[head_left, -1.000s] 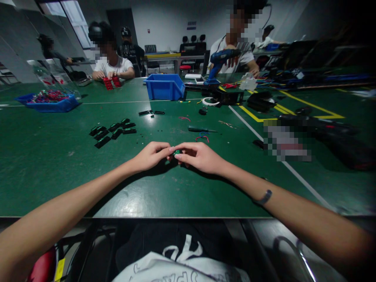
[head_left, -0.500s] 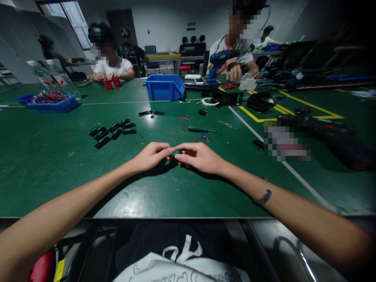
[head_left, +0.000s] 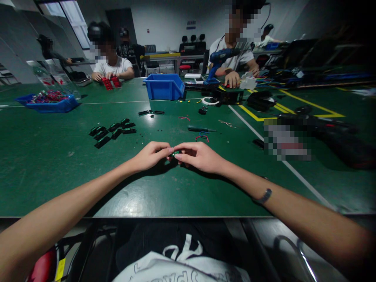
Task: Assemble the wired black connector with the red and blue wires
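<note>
White top [head_left: 164, 270] with dark outlined lettering, black trousers [head_left: 138, 243], white drawstring [head_left: 188, 248]; dark band or patch [head_left: 266, 196] on the right forearm [head_left: 241, 180].

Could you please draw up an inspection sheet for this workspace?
Surface: green tabletop, marked with white and yellow lines.
Things: small green part between the fingers; black-and-green pieces grouped beyond the left forearm.
Clutter: screwdriver, blue bin, blue tray of small red items, blue drill.
Hands: left hand and right hand meet at the green part.
Cables: coloured wires at far right; short red wire beyond the screwdriver.
Surroundings: co-workers across the table; one hand near the drill.
</note>
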Motion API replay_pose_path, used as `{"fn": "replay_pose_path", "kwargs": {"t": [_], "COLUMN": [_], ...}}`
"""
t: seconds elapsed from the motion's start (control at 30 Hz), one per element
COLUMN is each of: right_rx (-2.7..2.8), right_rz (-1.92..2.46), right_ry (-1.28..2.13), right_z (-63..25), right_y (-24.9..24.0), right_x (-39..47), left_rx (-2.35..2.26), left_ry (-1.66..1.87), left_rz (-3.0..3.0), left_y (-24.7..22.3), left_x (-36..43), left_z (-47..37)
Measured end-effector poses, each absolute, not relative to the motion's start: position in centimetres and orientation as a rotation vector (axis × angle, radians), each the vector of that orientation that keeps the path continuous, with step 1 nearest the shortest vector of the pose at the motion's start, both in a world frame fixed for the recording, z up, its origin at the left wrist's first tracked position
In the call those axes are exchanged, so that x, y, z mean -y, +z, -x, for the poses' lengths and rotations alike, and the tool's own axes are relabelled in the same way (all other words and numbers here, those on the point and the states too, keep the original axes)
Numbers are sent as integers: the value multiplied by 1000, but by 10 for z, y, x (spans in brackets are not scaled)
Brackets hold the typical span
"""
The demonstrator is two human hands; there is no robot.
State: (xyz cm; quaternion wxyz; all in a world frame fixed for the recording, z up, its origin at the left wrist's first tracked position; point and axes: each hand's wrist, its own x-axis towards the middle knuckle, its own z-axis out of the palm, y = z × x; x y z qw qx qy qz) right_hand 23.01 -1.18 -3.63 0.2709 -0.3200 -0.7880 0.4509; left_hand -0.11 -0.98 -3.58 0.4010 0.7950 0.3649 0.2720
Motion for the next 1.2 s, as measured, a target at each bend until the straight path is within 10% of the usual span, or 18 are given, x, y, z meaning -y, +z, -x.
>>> {"fn": "replay_pose_path", "kwargs": {"t": [1.2], "right_rx": [2149], "right_rz": [890], "right_ry": [1180], "right_z": [-231], "right_y": [-39], "right_x": [10], "left_rx": [-953], "left_ry": [690], "left_rz": [-2066], "left_y": [-37], "left_x": [10], "left_z": [-2]}}
